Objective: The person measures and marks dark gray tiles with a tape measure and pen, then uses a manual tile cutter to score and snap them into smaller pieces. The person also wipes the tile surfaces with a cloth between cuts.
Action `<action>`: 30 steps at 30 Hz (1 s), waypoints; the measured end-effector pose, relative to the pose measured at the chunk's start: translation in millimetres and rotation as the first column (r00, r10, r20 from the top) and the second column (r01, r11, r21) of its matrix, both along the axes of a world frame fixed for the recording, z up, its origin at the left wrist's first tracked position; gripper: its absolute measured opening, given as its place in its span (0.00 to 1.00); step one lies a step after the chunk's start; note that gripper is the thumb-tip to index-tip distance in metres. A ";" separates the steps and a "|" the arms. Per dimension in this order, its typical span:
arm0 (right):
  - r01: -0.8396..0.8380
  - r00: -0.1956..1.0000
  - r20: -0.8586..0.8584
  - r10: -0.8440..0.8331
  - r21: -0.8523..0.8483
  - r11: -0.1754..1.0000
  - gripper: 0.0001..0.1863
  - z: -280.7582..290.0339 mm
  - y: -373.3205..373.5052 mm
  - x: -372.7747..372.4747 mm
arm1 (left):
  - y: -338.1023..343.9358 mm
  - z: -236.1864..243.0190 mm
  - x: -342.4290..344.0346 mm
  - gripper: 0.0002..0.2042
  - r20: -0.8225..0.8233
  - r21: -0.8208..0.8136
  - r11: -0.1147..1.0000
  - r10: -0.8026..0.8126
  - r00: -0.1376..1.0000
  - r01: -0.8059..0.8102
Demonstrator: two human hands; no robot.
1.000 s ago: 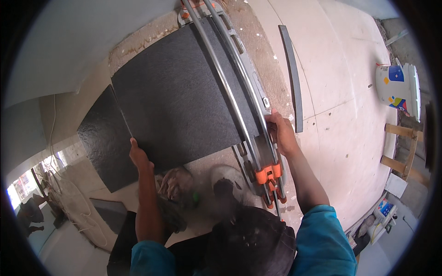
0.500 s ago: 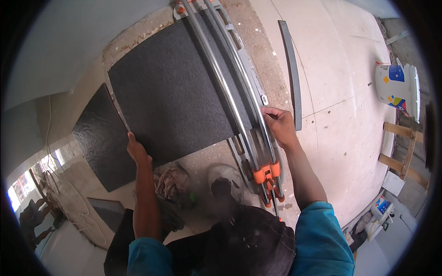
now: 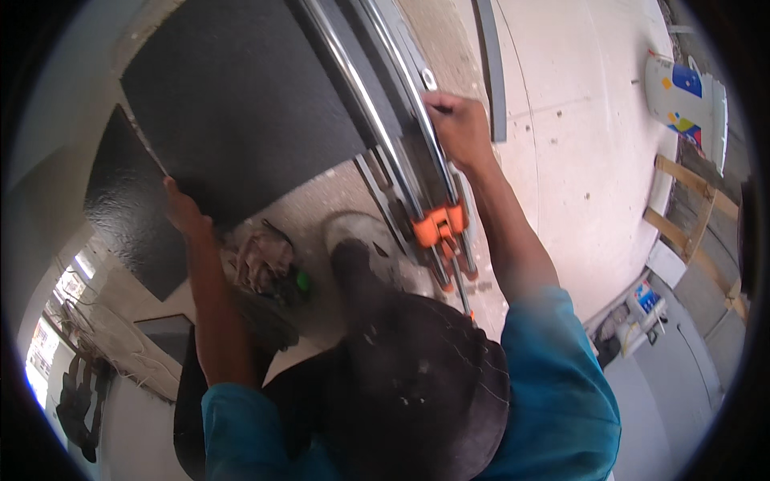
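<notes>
A large dark grey tile (image 3: 241, 96) lies flat, its right part under the two shiny rails of a manual tile cutter (image 3: 350, 76). The cutter's orange carriage (image 3: 439, 224) sits at the near end of the rails. My left hand (image 3: 189, 212) is closed around the tile's left edge near its lower corner. At the other side, my right hand (image 3: 464, 132) has its fingers bent in against the tile's right edge, beside the right rail. That rail partly hides the fingertips.
Another dark tile (image 3: 136, 216) lies at the left, with a smaller dark piece (image 3: 167, 335) nearer. A narrow dark strip (image 3: 494, 80) lies right of the cutter. Crumpled cloth (image 3: 263, 258) is between my arms. A white bucket (image 3: 670, 88) and wooden frame (image 3: 707, 196) stand far right.
My view has shifted, so the tile, cutter and both hands appear higher and further left. Both hands keep their places at the tile's edges; the carriage stays at the near end.
</notes>
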State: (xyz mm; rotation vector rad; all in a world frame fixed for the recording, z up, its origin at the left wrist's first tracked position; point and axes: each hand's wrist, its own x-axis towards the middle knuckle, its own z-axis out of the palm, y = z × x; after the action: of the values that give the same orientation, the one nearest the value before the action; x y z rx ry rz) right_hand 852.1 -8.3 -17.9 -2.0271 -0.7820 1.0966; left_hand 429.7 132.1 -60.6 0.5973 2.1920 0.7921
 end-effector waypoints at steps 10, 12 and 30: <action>-0.050 0.998 0.045 0.051 -0.025 0.998 0.08 -7.7 -2.7 5.1 | -2.7 18.9 14.5 0.42 -0.130 -0.082 0.919 -0.393 0.910 0.385; -0.064 0.996 0.064 0.065 -0.026 0.998 0.08 -9.9 -2.7 5.8 | -4.3 18.3 15.4 0.44 -0.119 -0.072 0.915 -0.402 0.908 0.396; -0.125 0.981 0.143 0.129 -0.032 0.992 0.06 -14.1 3.7 12.3 | -1.4 23.1 21.5 0.51 -0.292 -0.224 0.841 -0.541 0.789 0.493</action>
State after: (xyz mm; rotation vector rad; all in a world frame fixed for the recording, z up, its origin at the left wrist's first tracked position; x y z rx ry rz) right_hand 864.4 -4.7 -32.1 -2.1183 -0.9890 1.0407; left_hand 451.2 130.7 -37.4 1.2817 2.1922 0.2481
